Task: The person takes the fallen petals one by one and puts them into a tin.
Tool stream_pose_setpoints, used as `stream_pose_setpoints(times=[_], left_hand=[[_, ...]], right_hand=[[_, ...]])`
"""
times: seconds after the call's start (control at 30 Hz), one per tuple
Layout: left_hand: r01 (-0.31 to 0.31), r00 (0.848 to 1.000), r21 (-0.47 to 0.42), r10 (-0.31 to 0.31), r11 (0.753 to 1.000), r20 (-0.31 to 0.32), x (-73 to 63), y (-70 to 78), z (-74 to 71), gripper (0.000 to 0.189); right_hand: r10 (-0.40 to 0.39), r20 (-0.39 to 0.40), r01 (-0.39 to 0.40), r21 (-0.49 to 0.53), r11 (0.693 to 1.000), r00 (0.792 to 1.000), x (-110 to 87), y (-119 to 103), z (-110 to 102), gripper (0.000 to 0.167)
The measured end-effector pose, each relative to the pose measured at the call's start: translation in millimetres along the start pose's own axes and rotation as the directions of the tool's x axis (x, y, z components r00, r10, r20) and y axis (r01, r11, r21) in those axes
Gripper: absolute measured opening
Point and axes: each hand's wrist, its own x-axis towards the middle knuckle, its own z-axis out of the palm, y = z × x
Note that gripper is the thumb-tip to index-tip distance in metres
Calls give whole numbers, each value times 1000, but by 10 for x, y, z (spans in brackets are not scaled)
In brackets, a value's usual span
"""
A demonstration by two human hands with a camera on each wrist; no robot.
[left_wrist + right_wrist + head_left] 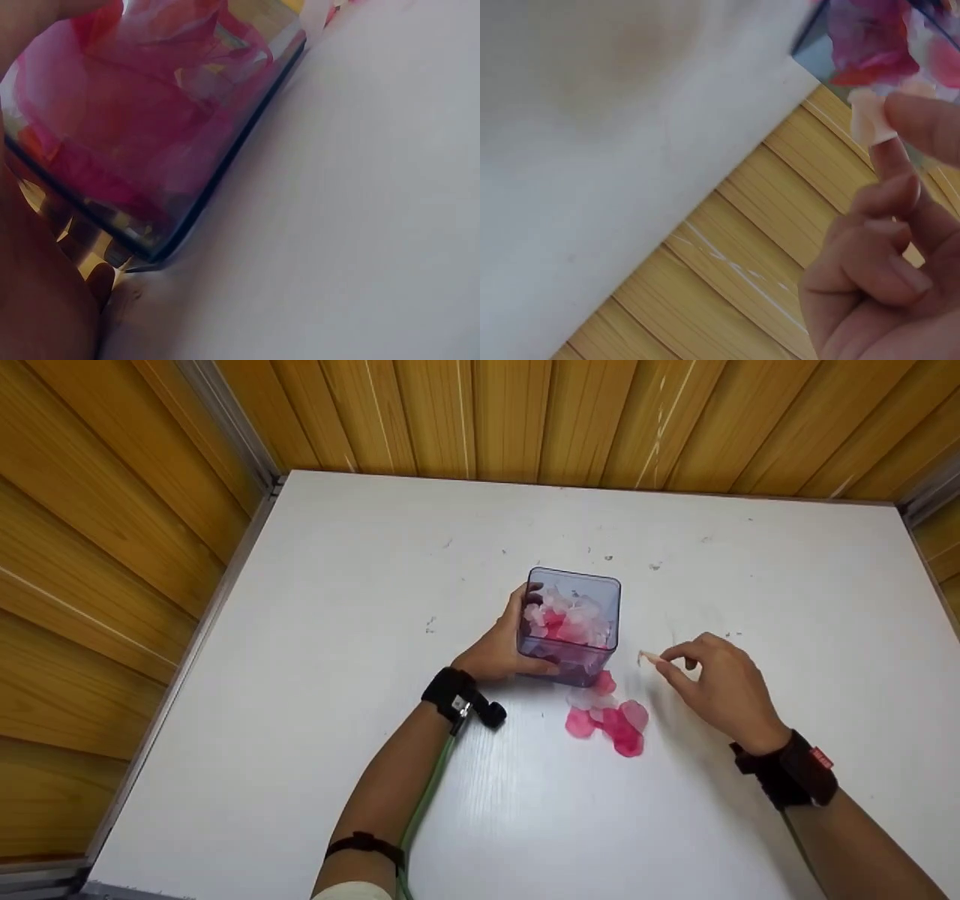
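My left hand [499, 649] grips a clear bluish square plastic container [598, 664] around its left side, thumb across the front. Pink and white petals [566, 619] fill part of it, and its open top tilts toward me. In the left wrist view, deep pink petals [127, 105] press against the container's see-through wall. To the right of the container, my right hand [724, 682] pinches a pale petal [649, 657] between thumb and index finger. The right wrist view shows that pale petal [868, 118] at the fingertips, with the other fingers curled in.
A loose pile of pink and white petals [628, 727] lies on the white table [300, 675] just in front of the container. Wood-patterned panels [510, 420] stand along the table's back and left sides. A green cable [429, 795] runs along my left forearm.
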Motion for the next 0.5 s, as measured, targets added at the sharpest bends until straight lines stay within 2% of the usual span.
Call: stream_pose_setpoints(times=[0.1, 0.27, 0.37, 0.5], left_hand=[[13, 1000, -3, -13, 1000, 2, -6, 1, 2, 127], [21, 1000, -1, -21, 1000, 3, -9, 19, -3, 128], [11, 1000, 0, -11, 1000, -3, -7, 24, -9, 127], [17, 1000, 0, -17, 1000, -11, -2, 19, -8, 125]], right_hand=[[-3, -112, 6, 22, 1000, 994, 87, -70, -53, 13], [7, -253, 14, 79, 997, 967, 301, -268, -115, 15], [-6, -269, 37, 108, 994, 963, 455, -419, -101, 16], [-24, -204, 47, 108, 993, 979, 618, -581, -14, 18]])
